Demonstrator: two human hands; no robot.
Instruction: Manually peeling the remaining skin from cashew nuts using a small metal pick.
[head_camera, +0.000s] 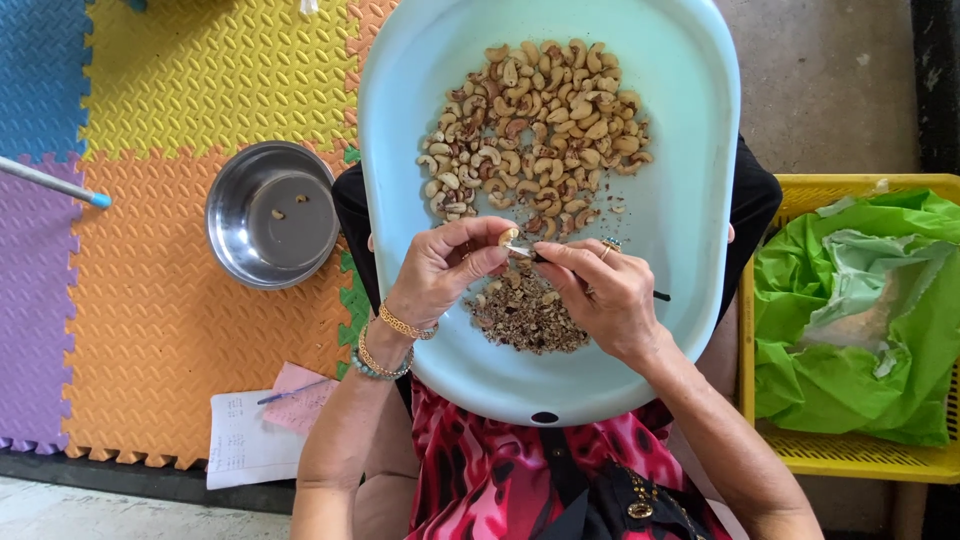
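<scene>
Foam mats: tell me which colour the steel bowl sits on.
The orange mat. The steel bowl rests on it, just below the yellow mat; the blue and purple mats lie further left.

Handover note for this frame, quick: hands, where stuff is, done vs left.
Left hand: pinches one cashew over the tray.
Right hand: holds a small tool against that cashew.
Done: a few kernels lie in the steel bowl; peel pile sits under the hands.
Left: big cashew heap at the tray's far end, many with skin on.
Yellow basket with green bag at right.
</scene>
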